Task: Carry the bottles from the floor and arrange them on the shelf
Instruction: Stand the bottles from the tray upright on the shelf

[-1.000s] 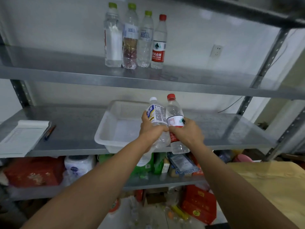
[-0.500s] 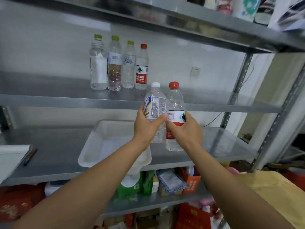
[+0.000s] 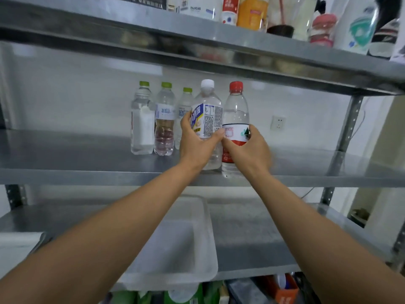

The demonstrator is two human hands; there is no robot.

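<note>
My left hand (image 3: 198, 143) grips a clear white-capped bottle (image 3: 208, 110) with a blue and white label. My right hand (image 3: 249, 148) grips a clear red-capped bottle (image 3: 236, 110) with a red and white label. Both bottles stand upright side by side at the front of the metal shelf (image 3: 87, 172); whether their bases touch it I cannot tell. Behind them to the left, three green-capped bottles (image 3: 164, 119) stand in a row on the same shelf. The earlier red-capped bottle is hidden behind the held ones.
The shelf above (image 3: 241, 53) carries several containers and hangs low over the bottles. A white plastic tub (image 3: 182, 249) sits on the shelf below. An upright post (image 3: 348, 126) stands at the right. A wall socket (image 3: 277, 123) is behind.
Both hands have lifted the two bottles from in front of the tub's shelf up to the shelf with the bottle row. My view has tilted upward.
</note>
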